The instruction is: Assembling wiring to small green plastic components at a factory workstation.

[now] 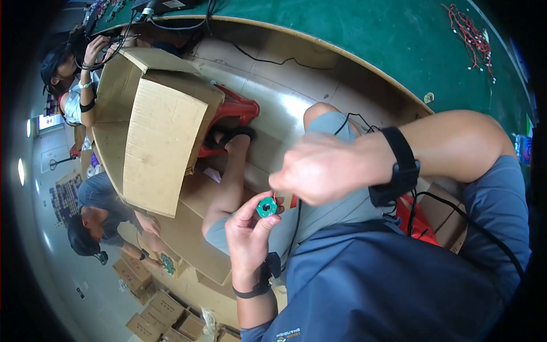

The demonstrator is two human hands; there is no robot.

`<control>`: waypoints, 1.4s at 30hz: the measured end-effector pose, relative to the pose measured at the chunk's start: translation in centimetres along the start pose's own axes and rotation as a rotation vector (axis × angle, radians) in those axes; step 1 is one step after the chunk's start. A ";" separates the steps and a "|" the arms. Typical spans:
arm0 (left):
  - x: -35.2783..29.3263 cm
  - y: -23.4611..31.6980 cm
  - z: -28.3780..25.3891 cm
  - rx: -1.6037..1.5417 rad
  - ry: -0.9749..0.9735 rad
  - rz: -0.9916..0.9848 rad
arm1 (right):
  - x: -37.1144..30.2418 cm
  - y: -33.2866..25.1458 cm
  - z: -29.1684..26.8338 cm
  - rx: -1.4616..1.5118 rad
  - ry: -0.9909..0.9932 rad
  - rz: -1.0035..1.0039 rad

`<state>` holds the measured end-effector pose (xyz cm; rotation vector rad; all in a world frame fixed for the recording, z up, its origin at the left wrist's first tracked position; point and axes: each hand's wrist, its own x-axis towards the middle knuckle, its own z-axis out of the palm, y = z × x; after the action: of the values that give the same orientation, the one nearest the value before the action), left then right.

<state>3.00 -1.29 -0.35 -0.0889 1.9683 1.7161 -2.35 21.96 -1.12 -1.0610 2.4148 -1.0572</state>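
A small round green circuit board (260, 206) with a hole in its middle is pinched between the thumb and fingers of my left hand (249, 236), above my lap. Just over the board is my right hand (319, 171), blurred by motion. Its fingers are curled closed, with the fingertips close to the board's upper edge. A short piece of red wire (274, 197) shows between the board and those fingertips. What the right fingers grip, if anything, is hidden.
An open cardboard box (162, 137) stands ahead to the left beside a red stool (245, 105). A green-topped table (364, 45) curves along the far side, bearing a bundle of red wires (472, 43). Two other people work at the left. Several cartons (162, 310) sit lower left.
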 end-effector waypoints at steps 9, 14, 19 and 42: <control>0.2 0.3 0.1 0.077 0.032 0.039 | -0.1 -0.8 0.4 -0.016 -0.108 -0.043; 0.2 0.1 0.2 0.053 0.025 0.025 | -0.2 -0.7 0.6 0.055 -0.078 -0.059; 0.0 0.1 0.2 0.085 0.023 0.010 | -0.1 -0.1 0.1 0.027 -0.072 -0.041; 0.2 -0.3 -0.1 0.065 0.049 0.094 | -0.1 -0.8 0.5 0.080 -0.019 -0.138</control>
<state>2.88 -1.34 -0.73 -0.0160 2.0928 1.7217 -1.59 21.44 -0.88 -1.2185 2.2918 -1.1723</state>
